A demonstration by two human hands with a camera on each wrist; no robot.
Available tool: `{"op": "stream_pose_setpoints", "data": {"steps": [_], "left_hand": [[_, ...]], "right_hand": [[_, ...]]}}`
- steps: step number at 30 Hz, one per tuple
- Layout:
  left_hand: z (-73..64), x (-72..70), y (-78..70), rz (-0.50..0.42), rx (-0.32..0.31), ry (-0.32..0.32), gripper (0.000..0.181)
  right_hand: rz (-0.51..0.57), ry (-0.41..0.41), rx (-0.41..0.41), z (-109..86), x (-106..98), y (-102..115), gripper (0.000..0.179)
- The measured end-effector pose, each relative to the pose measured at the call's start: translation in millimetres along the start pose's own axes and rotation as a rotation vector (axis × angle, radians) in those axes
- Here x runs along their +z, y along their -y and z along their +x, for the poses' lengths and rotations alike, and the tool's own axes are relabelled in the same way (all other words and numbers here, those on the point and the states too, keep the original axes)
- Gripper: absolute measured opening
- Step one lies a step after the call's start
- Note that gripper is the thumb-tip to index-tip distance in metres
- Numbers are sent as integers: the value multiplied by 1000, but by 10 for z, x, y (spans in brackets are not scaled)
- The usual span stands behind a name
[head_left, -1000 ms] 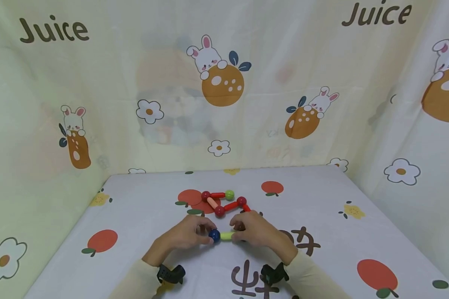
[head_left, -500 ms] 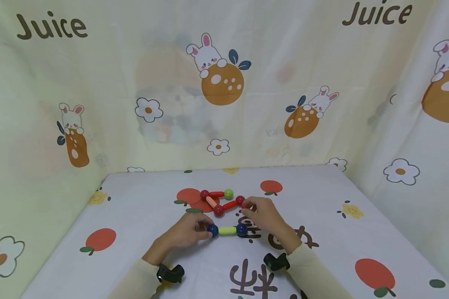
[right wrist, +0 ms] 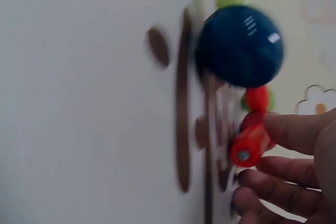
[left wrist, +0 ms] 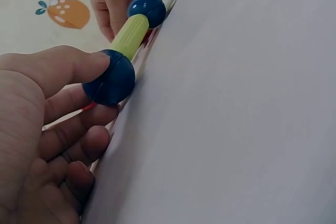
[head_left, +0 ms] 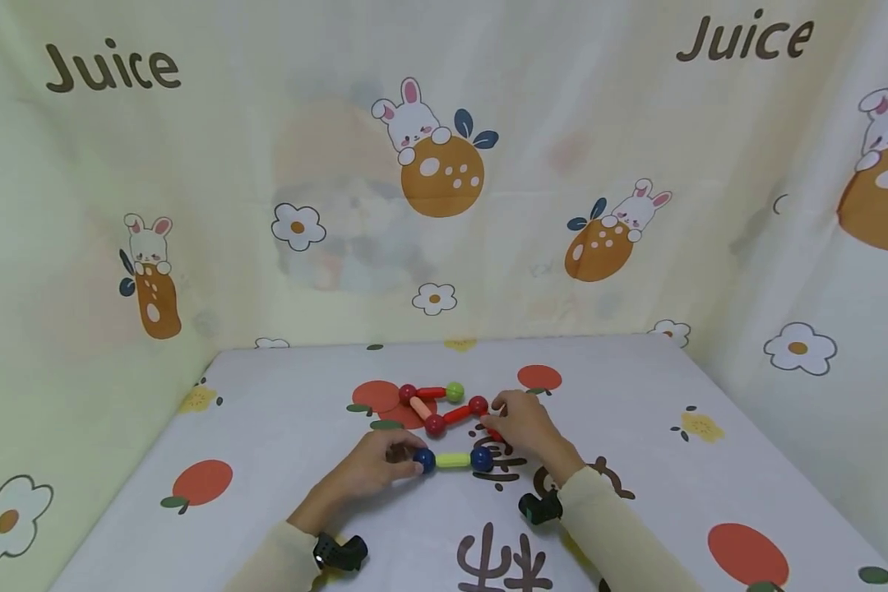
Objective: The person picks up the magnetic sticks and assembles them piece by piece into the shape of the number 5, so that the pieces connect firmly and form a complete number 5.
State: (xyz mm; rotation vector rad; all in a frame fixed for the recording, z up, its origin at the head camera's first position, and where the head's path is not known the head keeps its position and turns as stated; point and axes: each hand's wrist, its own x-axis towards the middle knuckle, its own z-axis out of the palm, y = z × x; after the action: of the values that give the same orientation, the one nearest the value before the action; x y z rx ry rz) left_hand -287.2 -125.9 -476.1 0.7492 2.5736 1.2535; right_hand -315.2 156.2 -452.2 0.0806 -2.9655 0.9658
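My left hand (head_left: 376, 462) pinches a blue ball (left wrist: 109, 77) between thumb and fingers. That ball sits at one end of a yellow-green magnetic rod (head_left: 453, 460), with a second blue ball (head_left: 482, 459) on the other end. Just behind lies a zigzag chain of red and pink rods joined by dark red balls (head_left: 435, 424), ending in a light green ball (head_left: 455, 391). At the chain's near right end, my right hand (head_left: 527, 423) pinches a red magnetic rod (right wrist: 247, 148). Its free tip shows a small metal disc in the right wrist view.
A white cloth printed with fruit and dark lettering covers the table (head_left: 303, 386). Behind it hangs a pale curtain (head_left: 518, 304) with rabbit and flower prints, which also closes off both sides.
My right hand has left the right-hand blue ball and moved away from me to the chain's red end rod. The left hand stays at its blue ball.
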Motion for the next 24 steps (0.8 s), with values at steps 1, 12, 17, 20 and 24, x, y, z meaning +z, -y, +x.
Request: {"op": "stream_pose_setpoints", "data": {"steps": [1, 12, 17, 20, 24], "left_hand": [[-3, -1, 6, -9, -3, -1, 28], [1, -5, 29, -44, -10, 3, 27], [4, -9, 40, -45, -8, 0, 27], [7, -13, 41, -48, -9, 3, 27], [12, -23, 42, -50, -11, 7, 28]], "right_hand": [[-9, 8, 10, 18, 8, 2, 32], [-51, 46, 36, 47, 44, 41, 18], [-53, 77, 65, 44, 46, 63, 24], [-72, 82, 61, 50, 38, 74, 22], [-104, 68, 57, 56, 20, 55, 19]]}}
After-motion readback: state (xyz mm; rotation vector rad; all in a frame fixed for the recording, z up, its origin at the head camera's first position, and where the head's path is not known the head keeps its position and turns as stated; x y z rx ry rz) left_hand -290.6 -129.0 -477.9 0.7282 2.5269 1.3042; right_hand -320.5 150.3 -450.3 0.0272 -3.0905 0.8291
